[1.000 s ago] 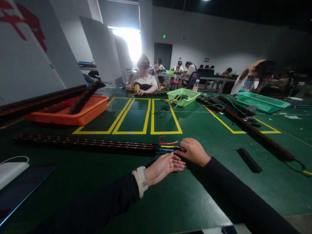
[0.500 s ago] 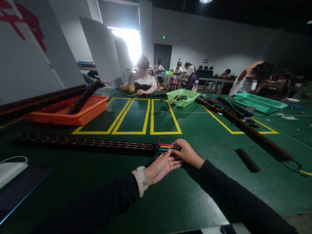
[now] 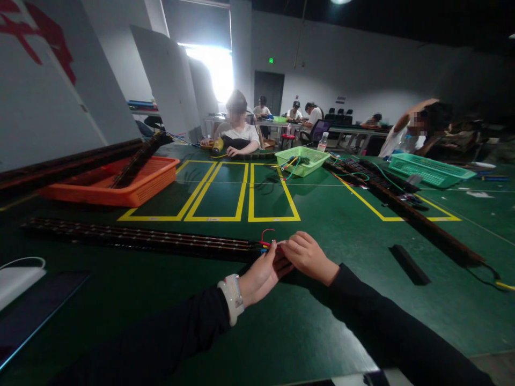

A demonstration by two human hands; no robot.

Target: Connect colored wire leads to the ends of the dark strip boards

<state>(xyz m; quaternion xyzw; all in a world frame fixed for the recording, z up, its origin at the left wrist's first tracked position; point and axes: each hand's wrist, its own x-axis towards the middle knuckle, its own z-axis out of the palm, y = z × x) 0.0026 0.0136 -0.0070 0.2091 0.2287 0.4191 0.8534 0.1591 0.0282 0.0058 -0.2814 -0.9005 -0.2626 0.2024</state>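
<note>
A long dark strip assembly with rows of pale dots lies across the green table. Coloured wires, red, yellow and blue, come out of its right end, and one thin red wire curls upward. My left hand is closed around these wires from below, its thumb on top. From the right, my right hand pinches at the same wires, its fingertips meeting those of the left. The wire ends are hidden between my fingers.
An orange basket with a dark strip stands at the left. Beyond are a light green basket, a teal basket and a seated co-worker. A black bar and a long dark strip lie at right; a phone at left.
My left fingers have curled up from a flatter pose around the wires. My right hand has turned into a pinch, covering more of the wires. The strip assembly has barely moved.
</note>
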